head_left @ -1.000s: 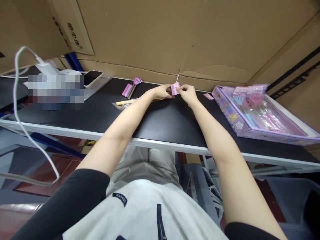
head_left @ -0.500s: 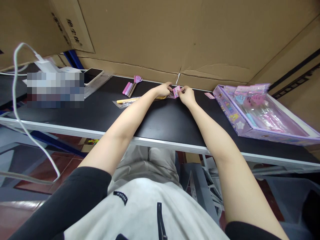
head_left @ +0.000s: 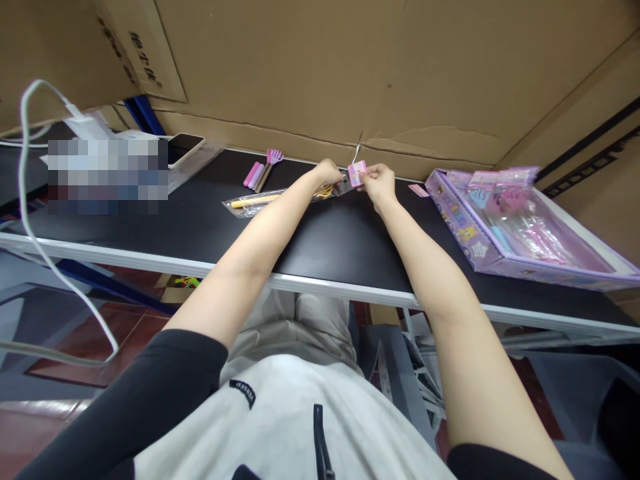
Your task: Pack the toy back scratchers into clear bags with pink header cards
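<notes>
A small pink printed card [head_left: 357, 174] is pinched between the thumb and fingers of my right hand [head_left: 381, 187]. My left hand [head_left: 330, 173] is closed on the right end of a clear plastic bag [head_left: 342, 188], just left of the card. Inside that bag lies a yellow back scratcher [head_left: 255, 201], its clawed head toward my hands and its middle hidden behind my left forearm. Loose back scratchers with a purple claw [head_left: 275, 156] and pink and purple handles [head_left: 253, 175] rest left of the bag.
At the right stands a purple display box [head_left: 465, 230] holding bagged back scratchers. Another pink card [head_left: 418, 191] lies beside it. A phone [head_left: 185, 149] and a white cable [head_left: 25, 147] are at the left. Cardboard [head_left: 320, 73] walls the table's back edge.
My right hand has moved slightly right with the pink card, which now shows more of its face. My left hand has shifted slightly left, and more of the yellow claw shows.
</notes>
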Motion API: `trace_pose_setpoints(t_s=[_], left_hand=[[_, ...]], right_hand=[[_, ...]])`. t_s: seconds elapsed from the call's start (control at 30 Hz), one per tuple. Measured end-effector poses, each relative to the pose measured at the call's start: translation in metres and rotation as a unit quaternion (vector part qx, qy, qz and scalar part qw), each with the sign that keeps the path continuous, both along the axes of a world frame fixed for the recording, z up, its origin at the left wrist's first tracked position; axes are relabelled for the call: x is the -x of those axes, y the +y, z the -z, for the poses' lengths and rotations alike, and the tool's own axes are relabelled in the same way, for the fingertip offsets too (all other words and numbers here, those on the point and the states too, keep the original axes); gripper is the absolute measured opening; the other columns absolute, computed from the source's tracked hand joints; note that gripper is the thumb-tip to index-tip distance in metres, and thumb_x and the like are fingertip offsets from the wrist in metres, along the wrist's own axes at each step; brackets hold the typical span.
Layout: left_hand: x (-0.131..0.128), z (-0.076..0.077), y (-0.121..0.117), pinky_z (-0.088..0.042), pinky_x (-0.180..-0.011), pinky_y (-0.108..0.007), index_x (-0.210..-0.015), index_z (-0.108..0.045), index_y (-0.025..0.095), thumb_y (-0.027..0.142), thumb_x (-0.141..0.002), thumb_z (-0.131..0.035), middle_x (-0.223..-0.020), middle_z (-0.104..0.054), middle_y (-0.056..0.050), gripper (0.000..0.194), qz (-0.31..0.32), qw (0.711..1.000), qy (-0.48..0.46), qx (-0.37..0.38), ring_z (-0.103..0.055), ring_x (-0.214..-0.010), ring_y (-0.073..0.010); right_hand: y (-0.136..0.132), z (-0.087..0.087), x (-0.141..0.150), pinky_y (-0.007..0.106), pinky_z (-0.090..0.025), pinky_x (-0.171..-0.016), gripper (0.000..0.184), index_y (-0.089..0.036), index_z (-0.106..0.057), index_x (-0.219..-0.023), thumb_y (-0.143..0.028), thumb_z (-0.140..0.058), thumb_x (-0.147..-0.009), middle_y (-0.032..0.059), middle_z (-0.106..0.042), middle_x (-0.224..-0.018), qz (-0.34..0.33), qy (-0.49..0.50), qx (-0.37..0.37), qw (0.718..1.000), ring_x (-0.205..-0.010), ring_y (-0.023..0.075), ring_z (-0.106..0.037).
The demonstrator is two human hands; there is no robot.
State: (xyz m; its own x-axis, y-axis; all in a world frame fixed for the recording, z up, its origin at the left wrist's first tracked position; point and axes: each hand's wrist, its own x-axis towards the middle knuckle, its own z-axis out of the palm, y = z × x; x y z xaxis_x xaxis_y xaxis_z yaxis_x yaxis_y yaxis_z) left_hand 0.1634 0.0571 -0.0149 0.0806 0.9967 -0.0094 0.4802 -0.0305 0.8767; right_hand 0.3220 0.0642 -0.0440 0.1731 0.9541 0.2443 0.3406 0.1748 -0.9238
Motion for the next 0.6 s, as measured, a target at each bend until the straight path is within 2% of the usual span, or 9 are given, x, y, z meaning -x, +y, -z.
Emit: trace_pose_setpoints(t_s=[0.07,0.2,0.37,0.6], left_hand=[[0.003,0.002,0.003,-0.056,-0.108,-0.046,-0.083,-0.076,0.011,0.003,-0.095,-0.073,-0.089,-0.078,-0.015,0.015,0.0,1.0,-0.025,-0.005,-0.079,-0.111,-0.0336],[0.011,0.002,0.005,-0.057,-0.104,-0.041,-0.064,-0.063,0.016,0.004,-0.098,-0.069,-0.08,-0.073,-0.009,0.036,0.02,0.999,-0.043,0.004,-0.077,-0.103,-0.0271],[0.017,-0.002,-0.001,-0.058,-0.103,-0.039,-0.068,-0.067,0.018,0.007,-0.101,-0.067,-0.071,-0.069,-0.006,0.035,0.019,0.999,-0.045,0.001,-0.076,-0.095,-0.0239],[0.016,-0.004,-0.007,-0.056,-0.104,-0.037,-0.065,-0.063,0.018,0.007,-0.105,-0.062,-0.079,-0.075,-0.01,0.042,0.028,0.998,-0.058,0.003,-0.074,-0.095,-0.0219]], right_hand=[[-0.005,-0.003,0.004,0.045,-0.069,-0.087,0.037,-0.025,-0.05,-0.084,-0.011,-0.084,-0.082,0.001,-0.064,-0.079,-0.008,0.03,0.003,1.0,-0.088,0.0245,-0.075],[-0.011,-0.006,0.008,0.04,-0.071,-0.08,0.043,-0.026,-0.05,-0.085,-0.014,-0.09,-0.077,-0.0015,-0.064,-0.078,-0.025,0.048,0.019,0.998,-0.087,0.0224,-0.075],[-0.01,-0.005,0.009,0.039,-0.073,-0.078,0.041,-0.026,-0.052,-0.088,-0.013,-0.09,-0.077,-0.0021,-0.064,-0.078,-0.038,0.057,0.027,0.997,-0.084,0.0207,-0.074],[-0.004,-0.002,0.007,0.044,-0.073,-0.081,0.042,-0.026,-0.049,-0.086,-0.011,-0.087,-0.076,-0.0011,-0.063,-0.08,-0.024,0.063,0.02,0.998,-0.086,0.0234,-0.075]])
